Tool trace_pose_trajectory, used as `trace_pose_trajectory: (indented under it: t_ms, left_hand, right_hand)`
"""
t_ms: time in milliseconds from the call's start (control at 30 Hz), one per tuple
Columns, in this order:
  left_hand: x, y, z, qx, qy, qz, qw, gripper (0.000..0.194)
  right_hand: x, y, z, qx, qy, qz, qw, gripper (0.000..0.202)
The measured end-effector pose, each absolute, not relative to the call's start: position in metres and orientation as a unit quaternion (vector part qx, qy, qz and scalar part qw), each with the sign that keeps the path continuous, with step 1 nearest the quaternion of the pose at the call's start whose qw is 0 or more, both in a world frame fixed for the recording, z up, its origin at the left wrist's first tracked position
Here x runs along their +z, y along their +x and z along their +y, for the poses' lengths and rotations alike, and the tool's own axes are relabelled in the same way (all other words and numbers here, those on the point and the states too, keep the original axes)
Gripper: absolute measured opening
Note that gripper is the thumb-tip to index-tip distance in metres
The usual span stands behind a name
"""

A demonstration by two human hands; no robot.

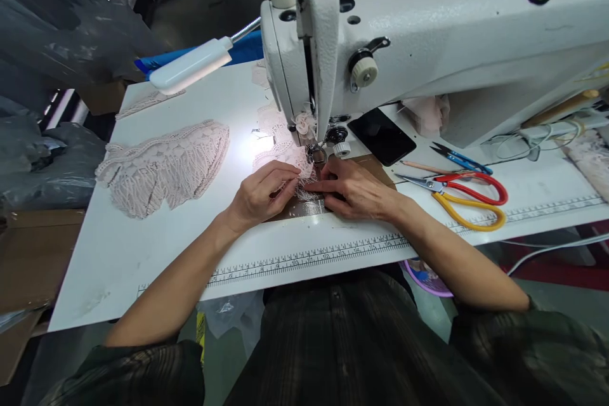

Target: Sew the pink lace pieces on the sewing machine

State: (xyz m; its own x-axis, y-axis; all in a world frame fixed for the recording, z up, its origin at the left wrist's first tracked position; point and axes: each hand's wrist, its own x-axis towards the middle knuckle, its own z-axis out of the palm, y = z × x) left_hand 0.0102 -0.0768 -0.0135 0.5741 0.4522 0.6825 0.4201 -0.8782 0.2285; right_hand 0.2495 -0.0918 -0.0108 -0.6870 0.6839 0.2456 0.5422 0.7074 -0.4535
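A piece of pale pink lace (280, 153) lies under the needle area of a white sewing machine (288, 70). My left hand (264, 193) is closed, thumb and fingers pinching the lace edge just left of the presser foot (314, 155). On the other side, my right hand (354, 190) rests low on the machine bed, its index finger stretched out and pressing the lace in front of the foot. Its other fingers are bent, and the palm side is hidden. Beneath both hands shows the metal needle plate (309, 208).
Another pink lace piece (164, 165) lies flat at left. To the right are a black phone (383, 135), red-and-yellow-handled scissors (469, 200), blue thread snips (461, 158) and a pencil (423, 167). A lamp (193, 66) hangs over the table; a printed ruler (309, 260) runs along its front edge.
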Motion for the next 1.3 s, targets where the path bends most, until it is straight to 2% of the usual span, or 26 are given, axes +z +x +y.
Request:
trace_pose_trajectory:
  t_ms: [267,433,533,767,1300]
  left_hand:
    - [-0.016,0.015,-0.071,0.331,0.928,0.171,0.022,0.005]
    - [-0.015,0.014,-0.072,0.266,0.952,0.152,-0.014,0.006]
    - [-0.013,0.014,-0.073,0.246,0.957,0.148,-0.04,0.007]
    - [-0.01,0.014,-0.072,0.229,0.957,0.144,-0.109,0.01]
    - [0.0,0.012,-0.078,0.201,0.969,0.114,-0.082,0.011]
  right_hand:
    - [-0.007,0.246,-0.097,0.162,-0.343,-0.914,0.147,0.037]
    - [-0.009,0.254,-0.09,0.22,-0.335,-0.893,0.205,0.036]
    - [-0.019,0.256,-0.086,0.172,-0.39,-0.871,0.245,0.042]
    - [-0.031,0.253,-0.083,0.121,-0.379,-0.886,0.238,0.042]
    - [-0.03,0.253,-0.082,0.106,-0.376,-0.889,0.238,0.04]
